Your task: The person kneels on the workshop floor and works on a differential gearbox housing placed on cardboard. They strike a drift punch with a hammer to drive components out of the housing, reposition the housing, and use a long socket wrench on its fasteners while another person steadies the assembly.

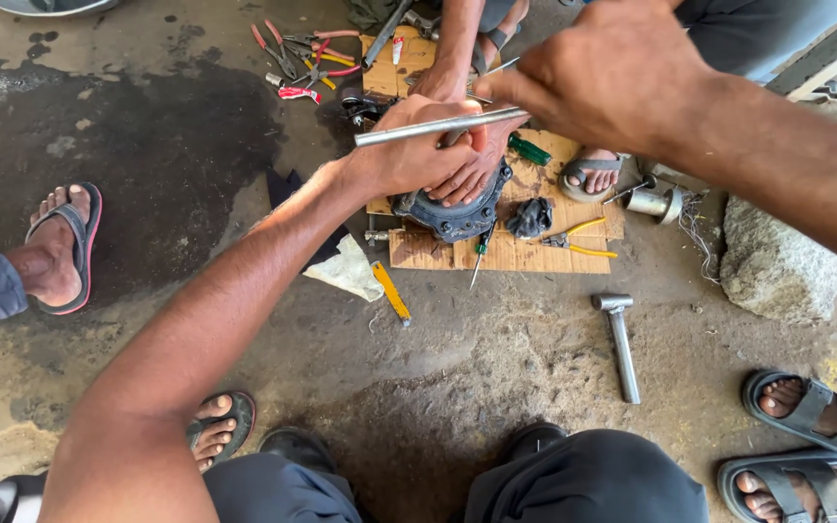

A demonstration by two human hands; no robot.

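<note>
Knees in dark trousers (583,479) fill the bottom edge, nearest the lens; the person squats over a stained concrete floor (496,368). Left hand (409,155) reaches forward, fingers curled shut around a long metal rod (438,126) that lies nearly level across the work. Right hand (612,73) sits higher and closer to the lens, fingers pinched closed at the rod's far end, seemingly to steady or line it up. Below the rod, a dark round machine part (457,218) rests on a sheet of cardboard (535,252), which keeps it off the grit. Another person's hand (472,169) presses flat on the part, apparently holding it from turning; their arm comes down from the top edge.

Edges and room: a hammer (620,344) lies apart on bare floor to the right. Yellow-handled pliers (578,242) and a dark rag (532,218) sit on the cardboard just beside the part. More pliers (307,53) lie scattered at upper left. A rough stone (777,261) bounds the right side. Sandalled feet ring the spot; the freest floor is between knees and cardboard.
</note>
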